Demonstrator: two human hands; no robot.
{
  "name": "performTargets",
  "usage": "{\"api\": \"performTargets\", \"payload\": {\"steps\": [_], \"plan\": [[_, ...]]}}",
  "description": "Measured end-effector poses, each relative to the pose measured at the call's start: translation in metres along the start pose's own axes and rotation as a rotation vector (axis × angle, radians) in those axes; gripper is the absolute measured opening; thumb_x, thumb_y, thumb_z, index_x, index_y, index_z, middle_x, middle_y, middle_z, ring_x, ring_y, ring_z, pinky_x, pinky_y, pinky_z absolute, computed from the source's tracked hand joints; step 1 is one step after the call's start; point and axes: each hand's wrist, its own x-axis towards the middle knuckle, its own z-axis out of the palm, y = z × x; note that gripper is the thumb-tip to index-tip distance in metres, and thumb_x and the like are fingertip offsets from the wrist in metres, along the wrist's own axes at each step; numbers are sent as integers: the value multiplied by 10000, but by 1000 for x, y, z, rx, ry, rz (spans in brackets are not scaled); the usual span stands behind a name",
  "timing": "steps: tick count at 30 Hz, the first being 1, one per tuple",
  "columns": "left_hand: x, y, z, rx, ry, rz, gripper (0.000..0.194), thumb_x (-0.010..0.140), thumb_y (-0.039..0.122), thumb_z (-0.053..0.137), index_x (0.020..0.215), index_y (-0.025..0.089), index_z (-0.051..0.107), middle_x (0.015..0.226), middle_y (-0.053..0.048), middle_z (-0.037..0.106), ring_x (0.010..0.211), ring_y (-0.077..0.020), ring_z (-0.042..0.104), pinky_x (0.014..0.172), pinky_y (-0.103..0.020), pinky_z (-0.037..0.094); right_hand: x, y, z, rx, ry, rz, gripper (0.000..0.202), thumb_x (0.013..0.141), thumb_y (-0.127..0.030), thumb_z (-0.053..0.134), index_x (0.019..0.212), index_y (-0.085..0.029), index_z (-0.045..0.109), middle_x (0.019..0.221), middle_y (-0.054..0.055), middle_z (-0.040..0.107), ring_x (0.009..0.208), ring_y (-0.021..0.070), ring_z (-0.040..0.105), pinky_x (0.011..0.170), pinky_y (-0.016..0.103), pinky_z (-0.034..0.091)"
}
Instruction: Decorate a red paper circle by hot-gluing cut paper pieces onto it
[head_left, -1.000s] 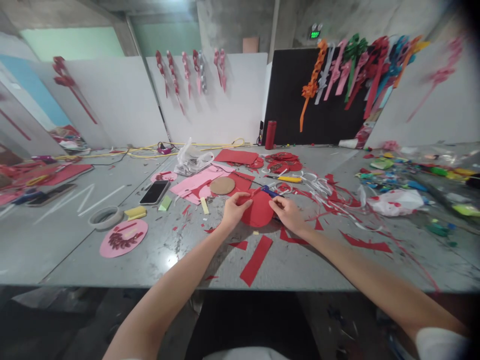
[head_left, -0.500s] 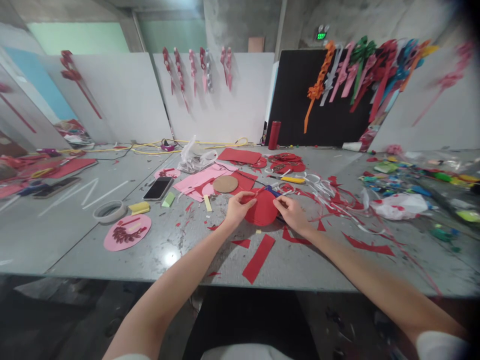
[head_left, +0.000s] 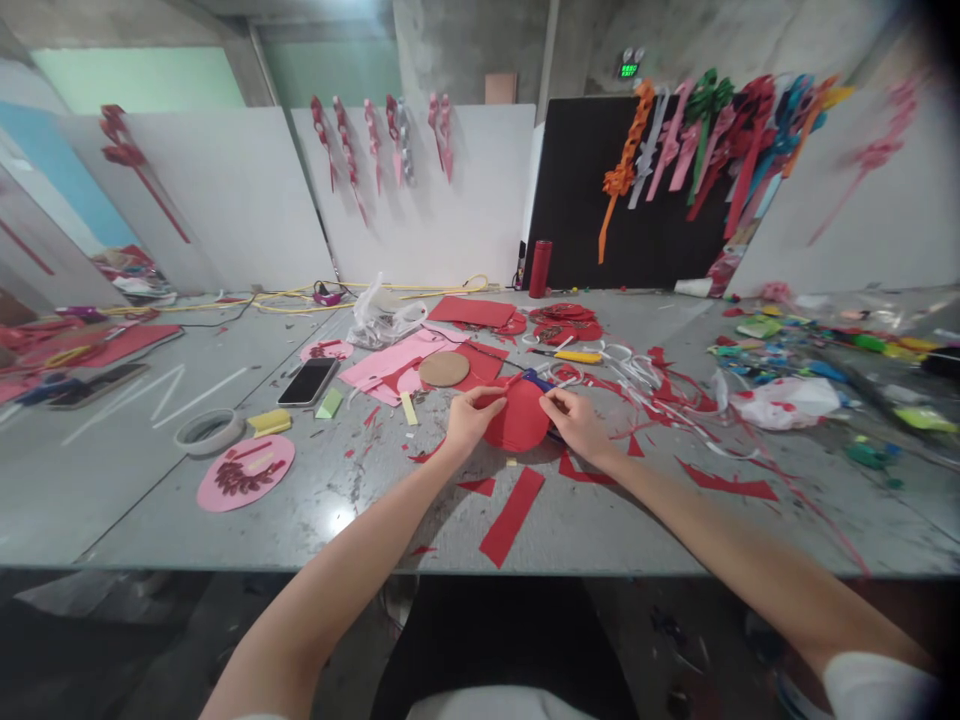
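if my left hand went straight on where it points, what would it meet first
The left hand already has the red disc at its fingertips; just beyond, ahead and to the right, the blue handle looks first in line, though depth is unclear and it might pass above

Since half a second ago, the head view has turned slightly, sliding the tall red cylindrical bottle (head_left: 541,269) toward nine o'clock in view, the pink paper oval with dark-red leaf shapes (head_left: 246,474) toward eight, and the white plastic bag with red spots (head_left: 787,402) toward ten. The grey tabletop's (head_left: 600,535) front edge has tipped, its nine-o'clock end lower.
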Motion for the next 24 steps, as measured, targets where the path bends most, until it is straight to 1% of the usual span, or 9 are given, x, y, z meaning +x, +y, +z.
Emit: {"api": "performTargets", "payload": {"steps": [4, 8, 15, 24], "plan": [[-1, 2, 0, 4, 13, 8, 243, 829, 335, 799, 1034, 209, 827, 1074, -79, 819, 1022, -257, 757, 979, -408, 578, 0, -4, -1, -13, 0, -4, 373, 994, -524, 548, 781, -220, 589, 684, -6, 574, 654, 176, 516, 620, 297, 385], [-3, 5, 0, 29, 20, 49, 222, 846, 325, 787, 1037, 220, 824, 1075, -67, 820, 1010, -246, 758, 973, -396, 583, 0, -4, -2, -26, 8, -5, 377, 990, -538, 547, 786, -225, 595, 689, -3, 590, 642, 179, 512, 622, 305, 395], [-4, 10, 0, 91, 29, 120, 183, 871, 306, 761, 1030, 230, 813, 1082, -56, 817, 1046, -247, 749, 1026, -406, 548, 1, 0, -1, -21, 4, 4, 382, 987, -553, 551, 794, -226, 599, 687, -2, 581, 628, 179, 510, 610, 302, 404], [-6, 14, 0, 84, 62, 145, 205, 870, 292, 754, 1062, 223, 776, 1124, -62, 800, 1083, -238, 725, 1052, -392, 516, 0, 1, -1, -5, -8, 0, 390, 990, -566, 554, 799, -230, 603, 667, -4, 592, 615, 181, 539, 599, 300, 422]]}}
